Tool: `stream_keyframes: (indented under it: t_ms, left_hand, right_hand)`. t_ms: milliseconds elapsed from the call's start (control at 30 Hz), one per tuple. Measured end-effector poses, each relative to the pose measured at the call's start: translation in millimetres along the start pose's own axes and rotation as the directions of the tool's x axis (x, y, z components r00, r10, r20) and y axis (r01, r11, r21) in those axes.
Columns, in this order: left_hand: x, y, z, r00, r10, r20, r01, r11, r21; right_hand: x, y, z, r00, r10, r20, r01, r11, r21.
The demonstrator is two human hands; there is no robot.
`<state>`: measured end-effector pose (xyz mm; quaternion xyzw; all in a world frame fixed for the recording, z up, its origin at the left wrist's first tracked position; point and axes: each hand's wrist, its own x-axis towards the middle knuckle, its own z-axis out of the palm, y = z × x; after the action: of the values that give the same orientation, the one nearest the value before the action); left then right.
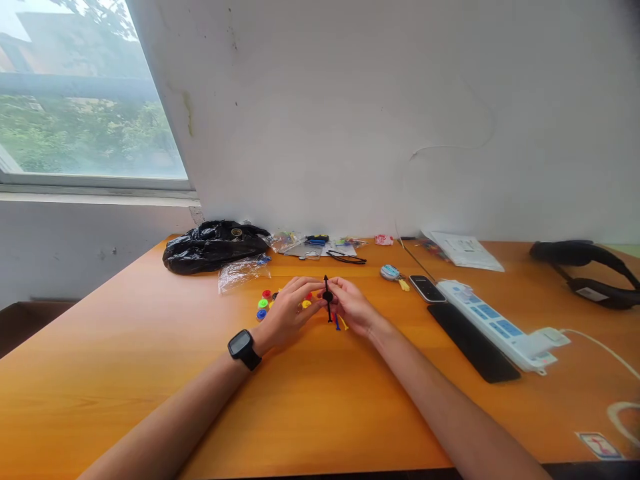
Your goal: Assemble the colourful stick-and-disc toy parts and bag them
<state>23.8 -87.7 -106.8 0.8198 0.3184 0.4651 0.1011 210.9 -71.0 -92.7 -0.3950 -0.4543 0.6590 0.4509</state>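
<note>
A small black arrow spinner with a round middle stands point-up between my hands. My left hand, with a black watch on the wrist, comes in from the left and pinches it between thumb and forefinger. My right hand is closed at its other side, fingers curled behind it. Blue and yellow arrow tails stick out below my right fingers; whether they are held or lie on the table I cannot tell. Several small round pieces, including a green one and a blue one, lie by my left hand, partly hidden.
A black plastic bag and a clear bag lie at the back left of the wooden table. To the right are a round tin, a phone-like device, a white power strip and a black headset.
</note>
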Motion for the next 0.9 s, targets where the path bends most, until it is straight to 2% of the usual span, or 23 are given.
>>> stream_keyframes:
  t_ms: [200, 267, 433, 533, 667, 800, 900]
  left_hand:
    - [-2, 3, 5.7, 0.998, -0.057, -0.031, 0.055, 0.996, -0.076]
    - [-1, 5, 4.5, 0.995, -0.064, -0.073, 0.059, 0.996, -0.067]
    - [2, 4, -5.1, 0.974, -0.112, -0.197, 0.106, 0.994, -0.040]
    - [4, 1, -8.6, 0.978, -0.112, -0.179, 0.105, 0.993, -0.047]
    - [5, 0, -7.6, 0.975, -0.140, -0.171, 0.130, 0.989, -0.066]
    - [6, 1, -3.2, 0.944, -0.262, -0.200, 0.230, 0.958, -0.169]
    - [5, 0, 0.9, 0.939, -0.311, -0.148, 0.255, 0.916, -0.309]
  right_hand:
    - [1, 14, 8, 0.995, 0.095, 0.013, -0.096, 0.991, 0.098]
    - [-1, 13, 10, 0.992, 0.124, 0.027, -0.126, 0.985, 0.121]
    - [-6, 6, 11, 0.959, 0.154, 0.239, -0.197, 0.967, 0.165]
    - [-8, 5, 12, 0.966, 0.081, 0.247, -0.126, 0.977, 0.174]
    - [-11, 3, 15, 0.966, -0.023, 0.256, -0.001, 0.996, 0.092]
    - [-9, 3, 16, 0.987, -0.083, 0.141, 0.076, 0.996, 0.055]
    - [-6, 5, 15, 0.991, -0.124, 0.041, 0.122, 0.991, 0.059]
